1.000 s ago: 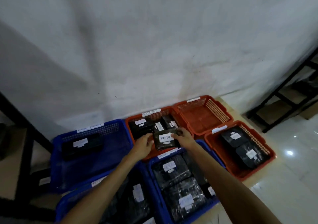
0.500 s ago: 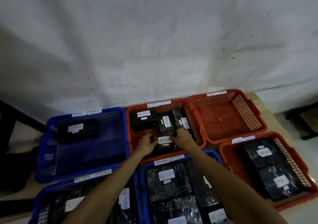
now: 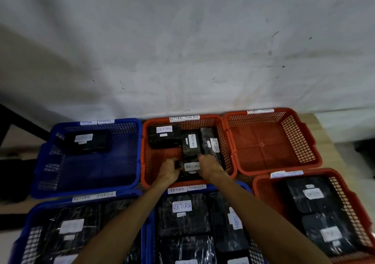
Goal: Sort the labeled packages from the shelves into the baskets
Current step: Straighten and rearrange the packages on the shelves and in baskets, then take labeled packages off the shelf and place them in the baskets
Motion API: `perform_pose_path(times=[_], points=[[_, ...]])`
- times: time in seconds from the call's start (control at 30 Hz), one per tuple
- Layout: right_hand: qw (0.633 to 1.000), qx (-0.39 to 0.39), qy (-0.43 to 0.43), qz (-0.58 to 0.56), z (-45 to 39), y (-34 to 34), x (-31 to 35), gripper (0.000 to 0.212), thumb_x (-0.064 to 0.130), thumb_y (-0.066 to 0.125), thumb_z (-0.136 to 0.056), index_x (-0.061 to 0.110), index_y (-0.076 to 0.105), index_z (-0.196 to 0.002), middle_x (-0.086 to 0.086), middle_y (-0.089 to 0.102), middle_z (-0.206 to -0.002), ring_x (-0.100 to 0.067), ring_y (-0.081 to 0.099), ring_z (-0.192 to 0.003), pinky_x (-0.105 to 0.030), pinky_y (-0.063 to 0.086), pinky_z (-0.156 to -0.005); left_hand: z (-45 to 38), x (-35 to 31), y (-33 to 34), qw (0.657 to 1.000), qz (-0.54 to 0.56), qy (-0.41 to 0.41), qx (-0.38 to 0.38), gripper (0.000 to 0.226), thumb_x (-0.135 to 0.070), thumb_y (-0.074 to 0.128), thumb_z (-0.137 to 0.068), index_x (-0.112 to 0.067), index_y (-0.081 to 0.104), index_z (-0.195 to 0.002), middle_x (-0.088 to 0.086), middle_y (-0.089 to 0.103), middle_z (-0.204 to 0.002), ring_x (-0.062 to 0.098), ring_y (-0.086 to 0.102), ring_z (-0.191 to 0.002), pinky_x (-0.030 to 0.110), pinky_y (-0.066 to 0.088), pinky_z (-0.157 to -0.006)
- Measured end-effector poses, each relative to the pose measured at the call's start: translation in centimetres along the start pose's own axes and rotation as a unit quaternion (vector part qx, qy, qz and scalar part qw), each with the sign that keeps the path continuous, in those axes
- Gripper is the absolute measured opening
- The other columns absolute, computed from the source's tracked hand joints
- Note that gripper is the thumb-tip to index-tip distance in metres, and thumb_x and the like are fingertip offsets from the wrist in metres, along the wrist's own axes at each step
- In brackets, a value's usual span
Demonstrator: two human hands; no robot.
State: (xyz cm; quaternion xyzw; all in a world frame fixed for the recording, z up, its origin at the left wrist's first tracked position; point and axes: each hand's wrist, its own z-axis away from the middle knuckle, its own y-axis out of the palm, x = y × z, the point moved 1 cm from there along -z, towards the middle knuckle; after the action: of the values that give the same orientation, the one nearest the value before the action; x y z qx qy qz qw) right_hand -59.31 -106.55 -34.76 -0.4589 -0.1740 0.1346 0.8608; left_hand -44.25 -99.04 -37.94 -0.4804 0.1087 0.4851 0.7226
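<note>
A black wrapped package (image 3: 191, 167) with a white "RETURN" label lies low in the middle red basket (image 3: 154, 158). My left hand (image 3: 168, 170) grips its left end and my right hand (image 3: 209, 167) grips its right end. Three more black "RETURN" packages sit behind it in the same basket: one at the back left (image 3: 164, 136), one upright in the middle (image 3: 191, 145), one leaning at the right (image 3: 212, 144). The basket's rim carries a "RETURN OVERDUE" tag (image 3: 184, 118).
A blue basket (image 3: 85, 172) on the left holds one black package (image 3: 86, 141). A red basket (image 3: 269, 142) stands at the back right. Another red basket (image 3: 265, 190) and two near blue baskets (image 3: 26, 223) hold several packages. A white wall rises behind.
Both hands have lowered the package from above the red basket's front rim down inside it. The camera has moved closer and tilted down.
</note>
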Motion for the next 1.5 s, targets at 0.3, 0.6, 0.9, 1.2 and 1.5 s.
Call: perform_pose_path(times=[0.3,0.6,0.9,1.2,1.5], points=[[0.998,-0.02,-0.014,-0.062,1.5,-1.8,0.1,0.04,0.022,0.07,-0.087,0.009,0.059,-0.123,-0.015,0.065,-0.115,-0.031,0.064,-0.107,-0.042,0.056,-0.091,1.7,-0.9,-2.6,0.999,-0.018,0.03,-0.001,0.035,-0.025,0.064,-0.095,-0.012,0.059,-0.128,0.008,0.065,-0.121,0.025,0.061,-0.113,0.031,0.048,-0.098],[0.981,-0.085,-0.16,-0.064,5.7,-12.5,6.8,0.026,0.025,0.065,-0.088,0.018,0.067,-0.113,-0.012,0.071,-0.114,-0.031,0.065,-0.108,-0.041,0.053,-0.092,9.9,-2.2,-16.3,0.994,0.006,0.105,-0.022,0.043,-0.026,0.071,-0.091,-0.014,0.06,-0.13,0.004,0.067,-0.119,0.017,0.064,-0.108,0.032,0.051,-0.097],[0.93,-0.124,-0.332,-0.094,15.2,-18.4,23.4,0.021,0.027,0.065,-0.091,0.02,0.068,-0.111,0.002,0.07,-0.1,-0.019,0.067,-0.089,-0.029,0.05,-0.081,25.6,3.4,-30.8,0.976,0.045,0.141,-0.163,0.033,-0.019,0.069,-0.093,-0.013,0.061,-0.124,0.004,0.068,-0.108,0.017,0.065,-0.101,0.025,0.052,-0.088],[0.886,-0.156,-0.433,-0.057,27.9,-18.0,40.7,0.026,0.032,0.064,-0.093,0.022,0.067,-0.117,0.003,0.07,-0.104,-0.01,0.064,-0.085,-0.029,0.053,-0.082,43.9,13.6,-40.7,0.951,-0.029,0.174,-0.253,0.036,-0.017,0.066,-0.093,-0.015,0.061,-0.129,-0.002,0.067,-0.114,0.006,0.065,-0.101,0.013,0.05,-0.083],[0.804,-0.277,-0.524,-0.043,40.1,-23.2,55.6,0.026,0.036,0.063,-0.094,0.022,0.068,-0.116,0.005,0.068,-0.106,-0.009,0.063,-0.092,-0.029,0.054,-0.084,56.5,16.2,-54.3,0.89,-0.088,0.214,-0.394,0.03,-0.032,0.063,-0.096,-0.02,0.065,-0.123,-0.007,0.068,-0.108,0.004,0.064,-0.099,0.021,0.053,-0.087]])
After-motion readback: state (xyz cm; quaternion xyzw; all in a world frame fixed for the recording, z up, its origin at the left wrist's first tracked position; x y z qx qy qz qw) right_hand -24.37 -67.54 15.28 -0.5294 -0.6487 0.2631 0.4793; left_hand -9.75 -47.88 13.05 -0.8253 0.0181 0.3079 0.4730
